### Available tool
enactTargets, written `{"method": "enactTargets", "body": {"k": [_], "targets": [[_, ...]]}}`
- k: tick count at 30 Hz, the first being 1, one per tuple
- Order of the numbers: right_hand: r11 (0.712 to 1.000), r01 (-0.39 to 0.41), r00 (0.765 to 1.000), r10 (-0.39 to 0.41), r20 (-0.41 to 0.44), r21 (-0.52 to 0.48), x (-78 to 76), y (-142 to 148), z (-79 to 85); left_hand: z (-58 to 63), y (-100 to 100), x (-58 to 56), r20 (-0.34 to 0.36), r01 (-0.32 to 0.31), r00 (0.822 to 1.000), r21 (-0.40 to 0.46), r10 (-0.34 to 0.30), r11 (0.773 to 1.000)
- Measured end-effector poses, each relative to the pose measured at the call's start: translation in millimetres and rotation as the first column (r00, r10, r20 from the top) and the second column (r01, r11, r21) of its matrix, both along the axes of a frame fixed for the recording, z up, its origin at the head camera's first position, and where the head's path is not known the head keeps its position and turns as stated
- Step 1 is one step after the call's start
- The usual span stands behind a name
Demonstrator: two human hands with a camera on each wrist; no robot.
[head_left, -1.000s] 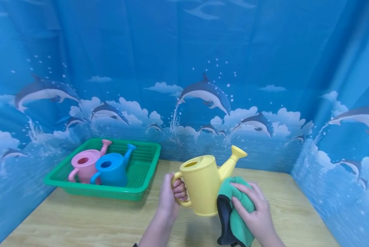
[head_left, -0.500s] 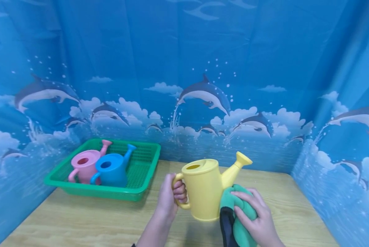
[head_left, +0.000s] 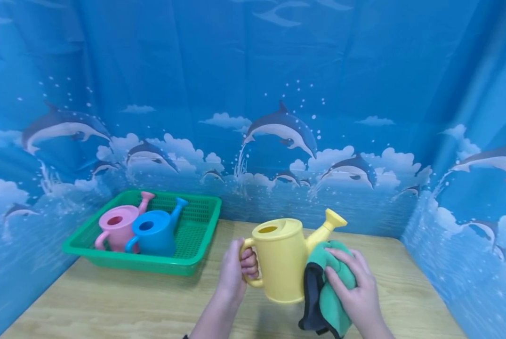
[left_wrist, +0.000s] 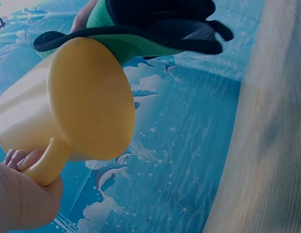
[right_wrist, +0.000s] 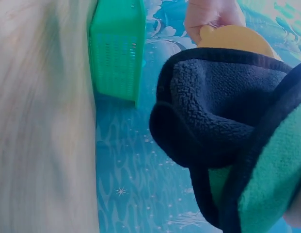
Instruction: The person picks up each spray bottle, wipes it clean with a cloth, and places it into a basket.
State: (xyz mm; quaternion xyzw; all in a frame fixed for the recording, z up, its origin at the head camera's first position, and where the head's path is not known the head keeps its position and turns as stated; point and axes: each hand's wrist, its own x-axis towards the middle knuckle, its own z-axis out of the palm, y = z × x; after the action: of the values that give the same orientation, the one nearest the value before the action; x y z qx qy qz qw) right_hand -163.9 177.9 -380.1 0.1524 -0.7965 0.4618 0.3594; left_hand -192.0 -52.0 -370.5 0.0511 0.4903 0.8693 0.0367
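A yellow watering can (head_left: 282, 263) is held up off the table, its spout pointing right. My left hand (head_left: 235, 270) grips its handle, fingers wrapped through the loop; the left wrist view shows the can's round base (left_wrist: 94, 99). In my right hand (head_left: 356, 287) is a bunched cloth (head_left: 331, 282), green on one face and dark grey with black edging on the other. The cloth lies against the can's right side, just below the spout. Its dark face (right_wrist: 213, 97) fills much of the right wrist view and hides most of the can there.
A green basket (head_left: 140, 267) stands at the table's back left. Inside it are a pink watering can (head_left: 119, 230) and a blue watering can (head_left: 157, 235). Behind the wooden table (head_left: 121, 306) hangs a blue curtain (head_left: 219, 70) printed with dolphins, also along both sides.
The yellow can has shifted slightly right and down, its spout tipping lower. My right hand and the cloth dipped along the can's side, then came back up. The basket stays put.
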Motion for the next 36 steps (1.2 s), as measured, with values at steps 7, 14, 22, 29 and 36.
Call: {"method": "enactTargets", "body": {"k": [7,14,22,29,36], "targets": [[0.985,-0.117,0.989,0.127,-0.076,0.124,-1.4,1.7,-10.5,1.4,-2.3,-0.2,-0.016,-0.048,0.999,0.007,0.048,0.999],[0.952,-0.143,0.989,0.148,-0.001,0.27,2.4,16.1,-12.9,-2.6,-2.2,-0.4,-0.085,-0.055,0.995,-0.066,0.049,0.996],[0.906,-0.146,0.989,0.132,0.061,0.398,6.8,28.4,-8.7,-6.3,-1.1,0.9,-0.148,-0.067,0.988,-0.137,0.046,0.988],[0.923,-0.059,0.998,0.055,0.021,0.379,3.6,40.9,-2.0,-4.2,-1.1,3.9,-0.165,-0.103,0.985,-0.284,0.057,0.953],[0.952,-0.014,1.0,0.018,-0.009,0.306,2.3,48.7,6.6,-0.6,-3.9,2.5,-0.192,-0.093,0.981,-0.347,0.026,0.933]]}}
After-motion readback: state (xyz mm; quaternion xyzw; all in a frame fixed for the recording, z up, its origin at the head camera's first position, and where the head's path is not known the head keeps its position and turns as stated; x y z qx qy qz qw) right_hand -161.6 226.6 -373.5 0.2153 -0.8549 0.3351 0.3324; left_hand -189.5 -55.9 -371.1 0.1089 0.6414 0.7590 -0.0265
